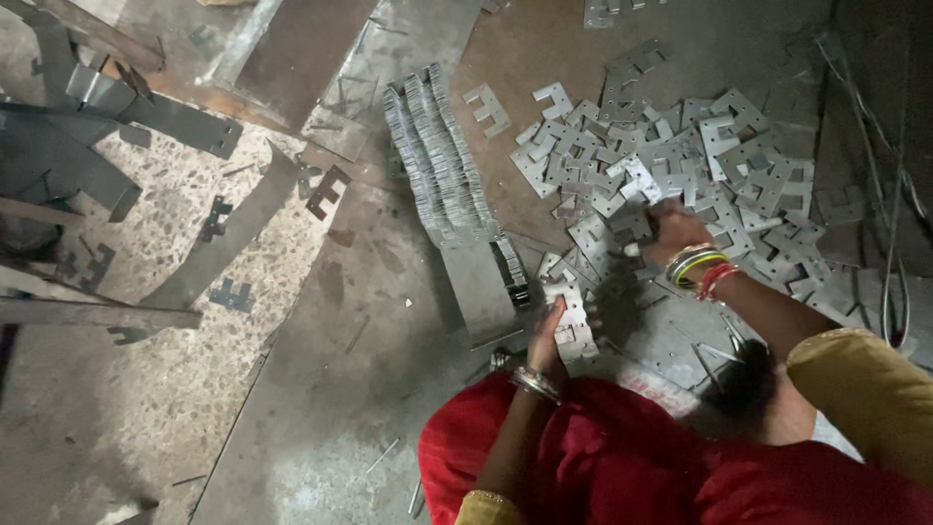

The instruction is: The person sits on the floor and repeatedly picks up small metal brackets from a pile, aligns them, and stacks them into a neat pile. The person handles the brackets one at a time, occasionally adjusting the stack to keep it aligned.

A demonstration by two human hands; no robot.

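Head view: a stack of stamped plates (571, 326) sits low centre, left hand (547, 342) with fingers clamped on it. Right hand (671, 231) reaches into the loose pile (680, 165) right of centre, fingers closed on one plate. Neat rows (432, 156) lie upper centre on the floor (321, 389). Best to square edges before adding each piece.

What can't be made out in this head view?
- Right hand: its fingers are buried in the loose plate pile, so the grip is unclear.
- Left hand: the count in its plate stack is too small to tell.
- Top edge crops more plates.
- Dark right side hides the wires partly.
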